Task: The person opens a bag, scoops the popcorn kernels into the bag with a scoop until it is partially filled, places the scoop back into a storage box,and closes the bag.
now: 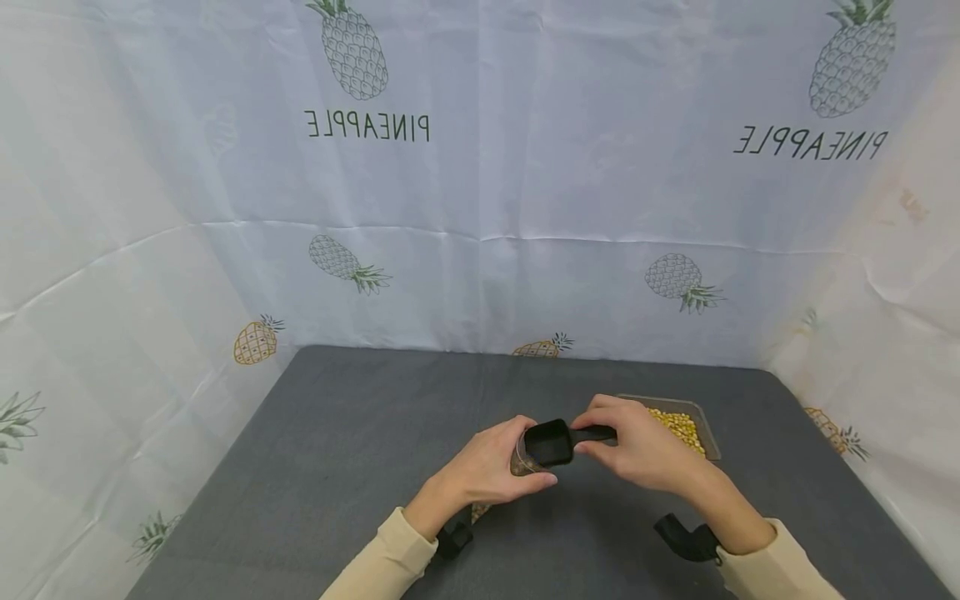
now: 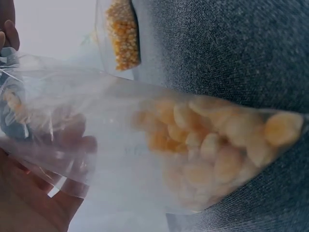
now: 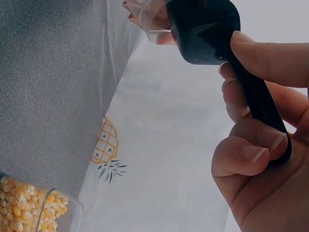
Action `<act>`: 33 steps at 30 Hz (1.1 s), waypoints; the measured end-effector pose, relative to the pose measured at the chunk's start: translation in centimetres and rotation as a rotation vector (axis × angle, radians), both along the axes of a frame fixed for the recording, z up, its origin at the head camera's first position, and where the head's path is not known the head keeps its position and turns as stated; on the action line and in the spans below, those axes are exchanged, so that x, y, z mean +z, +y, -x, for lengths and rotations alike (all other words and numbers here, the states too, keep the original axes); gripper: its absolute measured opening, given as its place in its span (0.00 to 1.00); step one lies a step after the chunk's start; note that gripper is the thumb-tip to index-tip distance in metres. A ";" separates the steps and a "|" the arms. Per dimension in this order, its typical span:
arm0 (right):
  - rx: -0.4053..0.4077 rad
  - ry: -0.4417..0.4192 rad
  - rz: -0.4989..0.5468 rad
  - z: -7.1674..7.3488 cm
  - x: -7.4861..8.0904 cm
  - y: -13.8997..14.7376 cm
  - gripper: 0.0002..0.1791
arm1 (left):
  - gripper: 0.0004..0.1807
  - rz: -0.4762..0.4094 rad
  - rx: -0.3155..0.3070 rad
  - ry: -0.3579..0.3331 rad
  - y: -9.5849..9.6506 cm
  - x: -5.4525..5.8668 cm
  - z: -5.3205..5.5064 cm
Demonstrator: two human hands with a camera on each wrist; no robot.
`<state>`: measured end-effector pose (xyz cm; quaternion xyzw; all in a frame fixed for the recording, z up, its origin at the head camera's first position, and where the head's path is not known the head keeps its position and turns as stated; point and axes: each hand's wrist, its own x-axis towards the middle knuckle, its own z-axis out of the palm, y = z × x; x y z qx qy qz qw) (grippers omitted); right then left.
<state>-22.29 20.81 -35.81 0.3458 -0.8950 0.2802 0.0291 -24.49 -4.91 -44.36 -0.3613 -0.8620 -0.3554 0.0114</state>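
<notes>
My left hand [image 1: 487, 462] holds a clear plastic bag [image 2: 120, 125] near its mouth, with the fingers curled round it. Yellow and pale corn kernels [image 2: 212, 140] fill the bag's lower corner, which hangs below that hand. In my right hand [image 1: 637, 442] is a black scoop [image 1: 550, 443], its handle pinched between thumb and fingers. The scoop's bowl is tilted at the bag's mouth, its front edge against or just inside the opening; I cannot tell which. No kernels show in the bowl from the head view.
A clear rectangular tray [image 1: 711, 446] of corn kernels stands behind my right hand on the dark grey table [image 1: 337, 467]. A white pineapple-print curtain [image 1: 480, 183] encloses the table at the back and sides. Black straps [image 1: 688, 540] sit at both wrists.
</notes>
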 end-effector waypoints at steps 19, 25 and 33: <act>-0.089 -0.044 0.144 -0.5 -1.1 3.2 0.12 | 0.30 -0.079 -0.064 -0.034 0.0 -0.3 0.1; -0.139 -0.075 0.156 -0.8 -1.3 4.1 0.12 | 0.30 -0.085 -0.066 -0.002 -0.1 -0.3 0.1; -0.200 -0.092 0.141 -1.4 -1.5 6.0 0.14 | 0.30 -0.120 -0.081 0.008 -0.1 -0.2 0.2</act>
